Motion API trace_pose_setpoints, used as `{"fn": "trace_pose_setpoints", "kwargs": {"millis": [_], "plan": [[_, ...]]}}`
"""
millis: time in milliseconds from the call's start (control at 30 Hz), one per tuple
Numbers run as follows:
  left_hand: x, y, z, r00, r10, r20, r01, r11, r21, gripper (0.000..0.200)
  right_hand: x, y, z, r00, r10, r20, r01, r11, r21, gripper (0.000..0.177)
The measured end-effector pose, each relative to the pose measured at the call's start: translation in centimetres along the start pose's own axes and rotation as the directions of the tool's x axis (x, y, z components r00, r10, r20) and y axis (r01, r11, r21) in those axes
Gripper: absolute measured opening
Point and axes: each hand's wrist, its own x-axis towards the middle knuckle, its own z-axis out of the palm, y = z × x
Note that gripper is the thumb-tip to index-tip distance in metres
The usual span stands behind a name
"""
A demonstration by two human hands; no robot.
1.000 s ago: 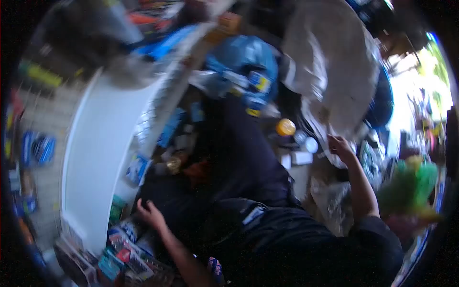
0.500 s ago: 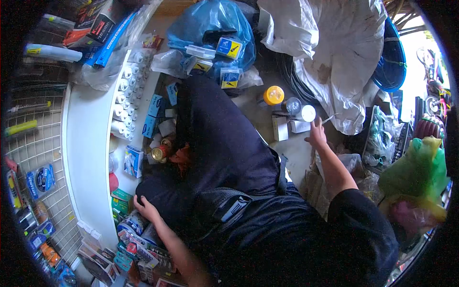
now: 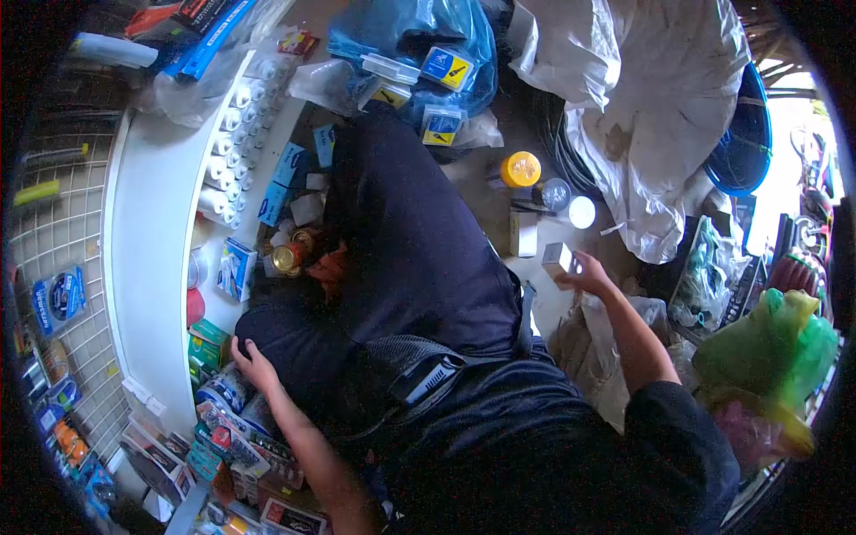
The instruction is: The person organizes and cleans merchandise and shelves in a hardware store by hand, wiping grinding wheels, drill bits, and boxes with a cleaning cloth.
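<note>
My right hand (image 3: pixel 587 273) is closed on a small white box (image 3: pixel 557 258), gripping its right side with thumb and fingers. Just left of it another white box (image 3: pixel 523 234) stands on the floor, near a jar with a yellow lid (image 3: pixel 521 169), a clear round container (image 3: pixel 555 193) and a round white lid (image 3: pixel 582 212). My left hand (image 3: pixel 255 364) rests against my dark-clothed knee (image 3: pixel 276 343), beside a green box (image 3: pixel 207 343); its fingers are partly spread and nothing shows in them.
A white shelf (image 3: pixel 152 241) with rows of white rolls (image 3: pixel 234 160) is at left. Blue plastic bag (image 3: pixel 357 27) and small yellow-blue boxes (image 3: pixel 447 68) lie ahead. Coiled black cable (image 3: pixel 557 147), blue basin (image 3: pixel 744 143) and green bag (image 3: pixel 758 343) are to the right.
My right hand has moved down and closed on the small white box, pulling it away from the other containers. The whole view has shifted slightly. My left hand stays at my knee.
</note>
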Motion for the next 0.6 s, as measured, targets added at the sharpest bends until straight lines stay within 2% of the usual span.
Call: {"fn": "trace_pose_setpoints", "kwargs": {"millis": [33,67,133,200,233,267,300,333,400,433,467,500,533,567,600], "plan": [[0.1,-0.4,0.2,1.0,0.025,-0.001,-0.025,1.0,0.002,0.049,-1.5,-1.3,-0.8,0.977,0.05,0.205,-0.091,0.976,0.196,0.06],[0.3,-1.1,0.4,0.999,0.049,-0.003,-0.049,0.999,0.002,0.049,-3.4,-2.9,-1.6,0.946,-0.002,0.324,-0.131,0.913,0.386,0.059],[0.5,-2.2,0.9,0.998,0.057,-0.006,-0.057,0.998,-0.009,0.047,-7.1,-7.7,-3.0,0.918,-0.137,0.372,-0.111,0.812,0.573,0.058],[-0.6,1.0,-0.5,0.984,0.096,0.152,-0.106,0.993,0.06,0.046,-9.5,-12.1,-4.2,0.889,-0.293,0.353,-0.038,0.719,0.694,0.06],[-1.3,3.5,-1.8,0.969,0.11,0.223,-0.133,0.987,0.089,0.045,-10.1,-14.3,-4.8,0.869,-0.377,0.321,0.029,0.686,0.727,0.061],[-1.6,5.9,-3.3,0.922,0.186,0.339,-0.197,0.98,-0.003,0.044,-10.4,-16.5,-5.1,0.834,-0.472,0.287,0.108,0.65,0.753,0.069],[-3.0,9.6,-4.5,0.912,0.188,0.364,-0.169,0.982,-0.085,0.04,-11.0,-19.0,-5.5,0.844,-0.47,0.256,0.135,0.65,0.748,0.08],[-3.8,11.1,-4.6,0.891,0.194,0.411,-0.012,0.914,-0.407,0.038,-10.7,-20.8,-5.9,0.822,-0.495,0.28,0.164,0.677,0.717,0.085],[-6.1,17.4,-7.6,0.809,0.333,0.485,0.069,0.766,-0.64,0.044,-10.4,-25.2,-6.2,0.762,-0.561,0.324,0.227,0.7,0.677,0.094],[-7.1,19.6,-8.5,0.768,0.427,0.477,0.057,0.697,-0.715,0.043,-10.5,-28.0,-5.7,0.721,-0.6,0.346,0.258,0.696,0.67,0.096],[-7.6,21.1,-9.0,0.722,0.536,0.438,-0.093,0.703,-0.705,0.045,-10.7,-31.0,-4.8,0.674,-0.637,0.374,0.286,0.691,0.663,0.099],[-8.3,22.9,-9.9,0.694,0.58,0.428,-0.15,0.697,-0.701,0.046,-11.0,-33.8,-3.4,0.644,-0.665,0.377,0.328,0.686,0.649,0.101],[-8.6,24.1,-10.3,0.65,0.653,0.389,-0.219,0.652,-0.726,0.052,-11.5,-36.8,-1.9,0.602,-0.698,0.387,0.365,0.672,0.644,0.097],[-9.0,24.9,-10.2,0.645,0.671,0.367,-0.147,0.58,-0.801,0.058,-12.1,-39.6,-0.1,0.557,-0.729,0.398,0.398,0.655,0.642,0.092],[-9.6,24.7,-9.4,0.693,0.65,0.312,-0.084,0.504,-0.86,0.065,-12.9,-42.4,1.7,0.511,-0.718,0.472,0.398,0.685,0.61,0.078]]}}
